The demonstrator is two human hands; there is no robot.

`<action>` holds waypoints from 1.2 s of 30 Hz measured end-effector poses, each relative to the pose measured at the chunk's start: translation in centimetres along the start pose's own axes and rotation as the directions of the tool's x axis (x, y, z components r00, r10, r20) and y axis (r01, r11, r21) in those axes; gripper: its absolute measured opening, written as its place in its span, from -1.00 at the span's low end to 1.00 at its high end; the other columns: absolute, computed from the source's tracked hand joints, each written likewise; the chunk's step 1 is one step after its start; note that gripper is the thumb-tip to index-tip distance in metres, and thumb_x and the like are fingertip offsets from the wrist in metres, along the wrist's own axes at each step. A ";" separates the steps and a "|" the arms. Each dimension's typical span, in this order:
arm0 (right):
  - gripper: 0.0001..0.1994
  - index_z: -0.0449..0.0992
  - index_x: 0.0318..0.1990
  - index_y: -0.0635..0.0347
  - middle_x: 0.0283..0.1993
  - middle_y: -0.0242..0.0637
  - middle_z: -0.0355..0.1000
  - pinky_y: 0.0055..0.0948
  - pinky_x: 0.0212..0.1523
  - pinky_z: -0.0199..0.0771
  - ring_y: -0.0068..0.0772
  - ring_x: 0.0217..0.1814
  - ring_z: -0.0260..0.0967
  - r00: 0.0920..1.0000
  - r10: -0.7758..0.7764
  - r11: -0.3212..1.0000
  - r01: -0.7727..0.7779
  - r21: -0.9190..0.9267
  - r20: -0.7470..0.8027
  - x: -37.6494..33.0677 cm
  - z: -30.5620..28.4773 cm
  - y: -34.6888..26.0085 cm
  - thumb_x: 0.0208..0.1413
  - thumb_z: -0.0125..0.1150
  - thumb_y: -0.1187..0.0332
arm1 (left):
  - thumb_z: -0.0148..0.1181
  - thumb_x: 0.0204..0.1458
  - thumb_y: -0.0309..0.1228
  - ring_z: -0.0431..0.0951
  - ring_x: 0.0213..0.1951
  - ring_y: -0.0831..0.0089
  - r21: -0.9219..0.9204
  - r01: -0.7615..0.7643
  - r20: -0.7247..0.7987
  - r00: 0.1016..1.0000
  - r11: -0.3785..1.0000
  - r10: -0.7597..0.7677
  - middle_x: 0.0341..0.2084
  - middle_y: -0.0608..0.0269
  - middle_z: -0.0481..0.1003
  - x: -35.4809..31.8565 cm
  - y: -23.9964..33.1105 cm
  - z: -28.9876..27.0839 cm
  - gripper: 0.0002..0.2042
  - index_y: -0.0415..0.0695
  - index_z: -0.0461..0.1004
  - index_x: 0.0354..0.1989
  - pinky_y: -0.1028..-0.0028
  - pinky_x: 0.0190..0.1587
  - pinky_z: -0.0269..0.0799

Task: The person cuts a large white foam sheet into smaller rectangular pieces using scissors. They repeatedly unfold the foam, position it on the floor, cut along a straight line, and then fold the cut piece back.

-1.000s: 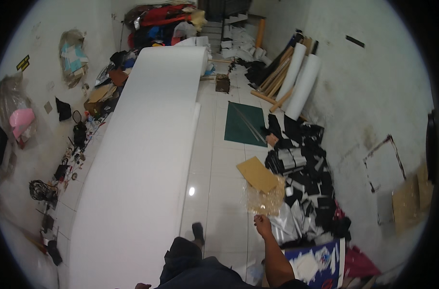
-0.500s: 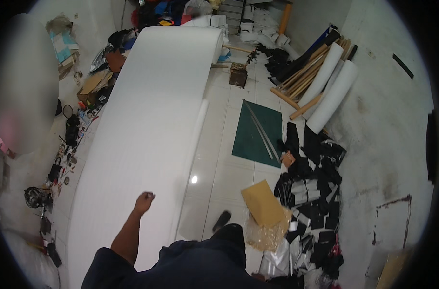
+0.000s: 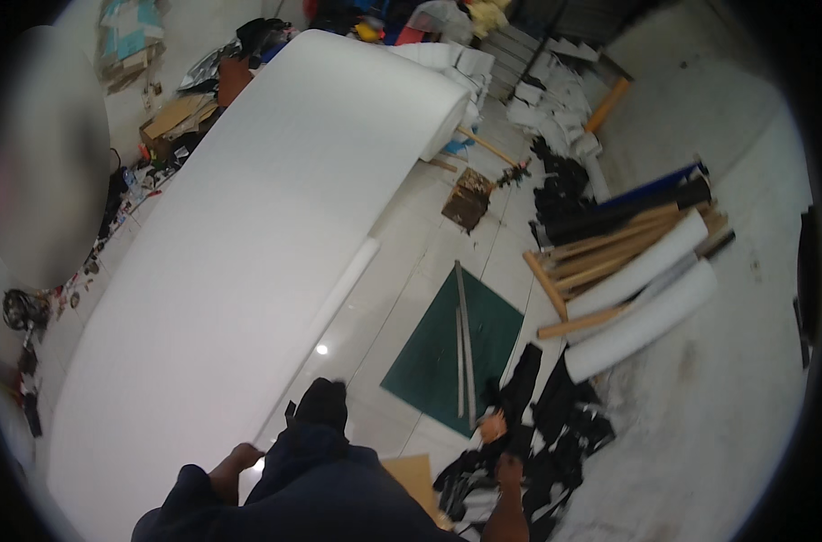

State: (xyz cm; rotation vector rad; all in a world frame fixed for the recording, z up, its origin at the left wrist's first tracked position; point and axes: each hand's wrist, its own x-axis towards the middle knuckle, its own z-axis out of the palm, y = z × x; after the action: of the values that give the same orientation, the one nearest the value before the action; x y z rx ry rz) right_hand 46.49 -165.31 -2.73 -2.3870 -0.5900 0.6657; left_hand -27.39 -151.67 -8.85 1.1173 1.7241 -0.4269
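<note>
A long white sheet (image 3: 221, 208) comes off a thick roll (image 3: 447, 124) at the far end and spreads down the left side. My left hand (image 3: 241, 456) is low beside the sheet's right edge, its fingers curled together. Whatever they hold, if anything, is too small to make out. My right hand (image 3: 510, 468) hangs at the lower right over a heap of black scraps (image 3: 546, 443). Its fingers are dark and blurred, so their pose does not show. A narrow rolled white strip (image 3: 346, 282) lies along the sheet's right edge.
A green cutting mat (image 3: 429, 361) with two metal rulers (image 3: 465, 352) lies on the tiled floor. Cardboard tubes (image 3: 600, 248) and white rolls (image 3: 645, 321) lean at the right wall. A brown block (image 3: 468, 199) stands near the roll. Clutter (image 3: 171, 126) lines the left wall.
The view has turned and shifted, so the sheet now slants. My left hand has gone from above the sheet to its right edge, nearer my body. My right hand has come into view.
</note>
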 end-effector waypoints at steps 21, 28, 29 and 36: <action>-0.77 0.46 -0.32 0.26 -0.40 -0.27 0.48 -0.42 -0.39 0.47 -0.43 -0.39 0.46 0.395 -0.257 0.855 0.518 0.017 0.882 55.9 39.8 -76.7 0.16 0.12 0.24 | 0.10 0.05 -0.19 0.51 -0.04 0.12 -0.144 -0.476 -0.312 0.854 0.867 0.417 -0.13 0.03 0.53 23.8 72.6 -22.1 -0.62 -0.04 0.48 0.03 0.20 0.07 0.35; -0.68 0.29 -0.07 0.13 -0.35 -0.28 0.36 -0.36 -0.58 0.38 -0.36 -0.47 0.35 0.283 -0.059 0.925 0.376 -0.055 0.957 85.9 54.9 -82.9 0.18 0.11 0.13 | 0.05 0.06 -0.23 0.48 -0.03 0.06 -0.304 -0.232 -0.048 0.972 0.924 0.228 -0.04 -0.05 0.45 17.9 86.7 -21.9 -0.65 -0.16 0.48 -0.04 0.14 0.04 0.37; -0.63 0.29 -0.01 0.11 -0.30 -0.25 0.38 -0.41 -0.54 0.39 -0.38 -0.44 0.36 0.364 -0.032 0.883 0.447 -0.144 0.931 85.2 55.0 -83.2 0.17 0.14 0.11 | 0.03 0.07 -0.25 0.48 -0.05 0.05 -0.467 -0.215 -0.080 0.976 0.857 0.202 -0.06 -0.06 0.45 14.9 88.3 -21.9 -0.66 -0.21 0.48 -0.08 0.16 0.02 0.38; -0.19 -0.06 0.37 0.09 0.32 -0.22 0.16 -0.18 0.05 0.30 -0.19 0.21 0.19 0.422 -0.083 0.883 0.451 -0.129 0.903 81.7 57.4 -91.7 0.12 0.09 -0.16 | -0.06 0.12 -0.27 0.41 -0.24 -0.06 -0.968 -0.092 0.031 0.880 0.235 0.473 -0.36 -0.11 0.40 15.2 96.9 -12.5 -0.68 -0.36 0.40 -0.33 0.07 -0.10 0.30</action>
State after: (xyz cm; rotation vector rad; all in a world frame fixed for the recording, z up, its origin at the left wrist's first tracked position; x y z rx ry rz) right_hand 53.82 -30.19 -10.81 -1.9590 -1.6337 1.8077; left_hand 45.34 -85.91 3.64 0.3499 1.0431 0.6471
